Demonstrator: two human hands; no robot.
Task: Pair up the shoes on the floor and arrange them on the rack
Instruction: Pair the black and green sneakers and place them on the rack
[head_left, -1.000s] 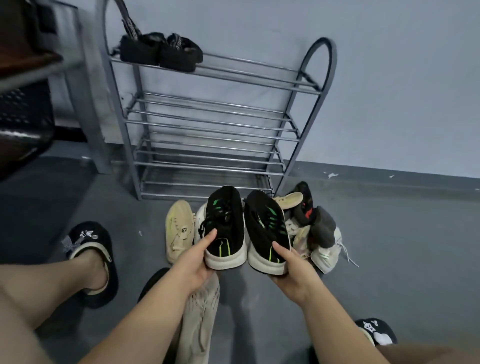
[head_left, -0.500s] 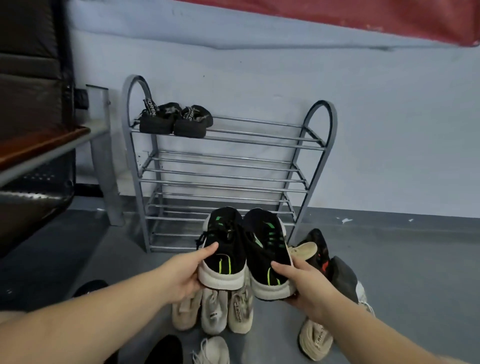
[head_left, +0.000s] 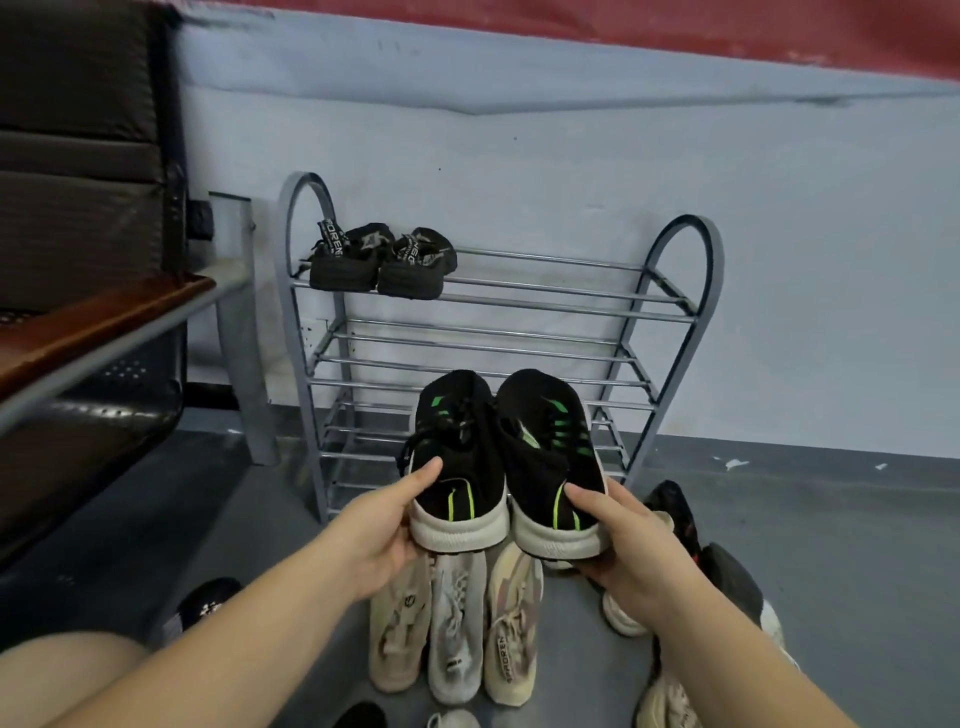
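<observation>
My left hand (head_left: 382, 540) and right hand (head_left: 621, 551) each grip one black-and-green sneaker (head_left: 462, 462) before the rack (head_left: 670, 312). One dark pair (head_left: 382, 262) sits at its top shelf's left end; beige shoes (head_left: 457, 623) remain on the floor.

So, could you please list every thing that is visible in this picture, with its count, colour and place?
Shoe rack: one, grey metal, against the wall.
Black sandals: one pair, top shelf of the rack, left end.
Black sneakers: one pair, green accents and white soles, held side by side in front of the rack.
Beige sneakers: three, side by side on the floor below the held pair.
Shoe pile: several, dark and light, on the floor at right; count unclear.
Bench: one, dark seat with brown armrest, at left.
Floor: grey.
Left hand: grips the left sneaker's heel.
Right hand: grips the right sneaker's heel.
</observation>
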